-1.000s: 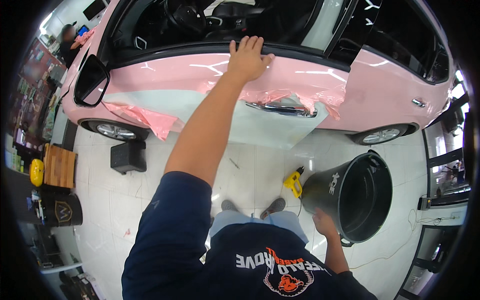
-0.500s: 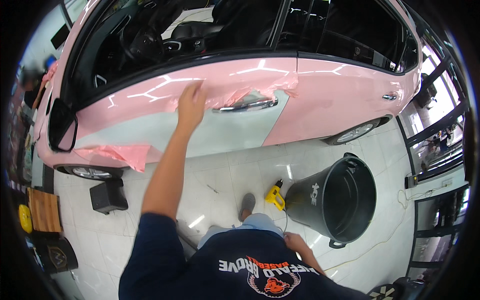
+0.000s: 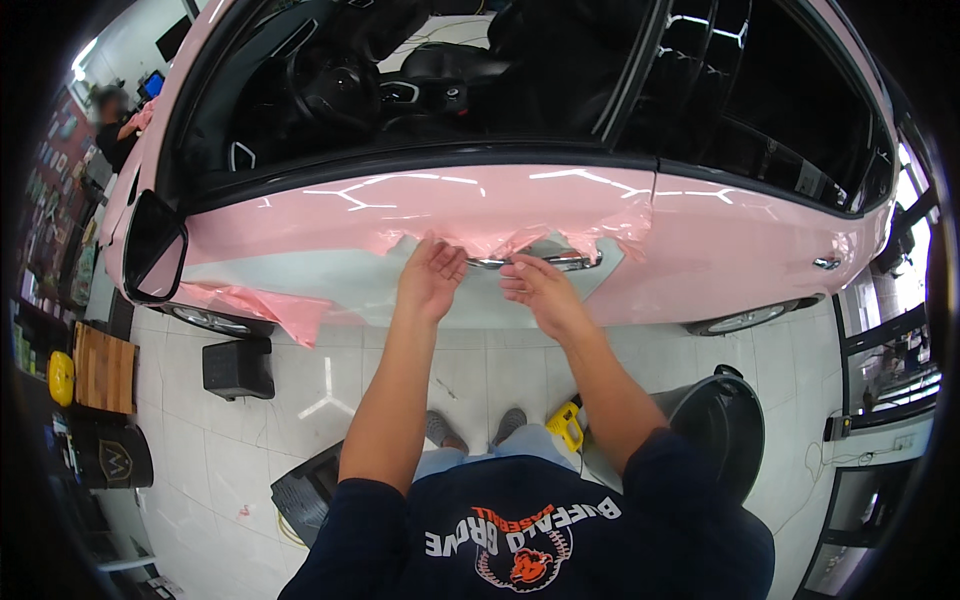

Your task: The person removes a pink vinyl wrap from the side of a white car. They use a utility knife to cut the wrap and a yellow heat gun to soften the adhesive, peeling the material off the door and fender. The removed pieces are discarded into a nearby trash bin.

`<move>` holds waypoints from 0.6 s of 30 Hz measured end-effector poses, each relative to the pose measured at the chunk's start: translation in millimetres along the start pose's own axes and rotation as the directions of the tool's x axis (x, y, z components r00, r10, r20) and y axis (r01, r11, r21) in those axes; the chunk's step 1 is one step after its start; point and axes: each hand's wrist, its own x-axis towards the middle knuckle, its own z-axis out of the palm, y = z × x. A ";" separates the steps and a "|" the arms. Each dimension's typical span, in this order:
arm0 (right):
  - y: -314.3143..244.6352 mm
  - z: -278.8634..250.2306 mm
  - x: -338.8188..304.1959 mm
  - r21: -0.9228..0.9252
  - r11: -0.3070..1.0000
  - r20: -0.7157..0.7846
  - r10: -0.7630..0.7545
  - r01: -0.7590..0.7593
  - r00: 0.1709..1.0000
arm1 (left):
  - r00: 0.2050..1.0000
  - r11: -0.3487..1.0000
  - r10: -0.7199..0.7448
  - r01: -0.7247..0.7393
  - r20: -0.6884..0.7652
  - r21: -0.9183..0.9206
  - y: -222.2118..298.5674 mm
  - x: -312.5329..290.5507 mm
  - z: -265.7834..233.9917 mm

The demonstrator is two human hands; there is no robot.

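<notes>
Pink film (image 3: 480, 240) with a ragged torn edge hangs across the car's front door, just above the chrome door handle (image 3: 580, 262). Below it a pale bare door panel (image 3: 350, 275) shows. My left hand (image 3: 432, 278) is raised to the film's edge, left of the handle, its fingers closed on the film. Close beside it, my right hand (image 3: 545, 295) is closed in a pinch in front of the handle, just under the torn edge. What lies between its fingertips is too small to tell. A loose pink flap (image 3: 290, 310) droops at the lower left of the door.
A large dark bin (image 3: 735, 430) stands at my right, with a yellow heat gun (image 3: 566, 425) beside it. A black box (image 3: 238, 368) sits on the tiles near the front wheel. Another person (image 3: 115, 130) is at the car's front. The wing mirror (image 3: 155, 248) juts out left.
My right hand has come up from beside my waist to the door handle. My left hand has moved down and right along the torn film. The view has shifted.
</notes>
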 end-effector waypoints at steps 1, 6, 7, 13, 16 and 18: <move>3.6 13.8 5.2 0.056 0.996 -0.008 0.075 -0.074 0.997 | 0.999 1.000 -0.020 0.019 0.042 0.014 5.2 4.8 -3.0; 19.0 60.3 24.1 0.312 0.926 -0.059 0.240 -0.211 0.969 | 0.993 0.898 -0.101 0.115 -0.055 0.425 20.1 15.4 -1.3; 19.2 65.3 29.1 0.346 0.919 -0.059 0.222 -0.189 0.973 | 0.990 0.851 -0.120 0.140 -0.072 0.507 22.0 15.9 1.3; 14.7 69.8 60.4 0.404 0.891 -0.182 0.300 -0.207 0.936 | 0.998 0.827 0.062 -0.056 0.008 0.560 7.3 25.4 0.3; 16.8 76.9 53.9 0.355 0.895 -0.183 0.348 -0.269 0.919 | 0.991 0.854 0.132 -0.123 0.020 0.506 1.5 22.5 1.8; 17.6 77.6 54.1 0.338 0.896 -0.111 0.340 -0.286 0.934 | 0.989 0.861 0.149 -0.143 0.027 0.488 -0.1 15.6 6.4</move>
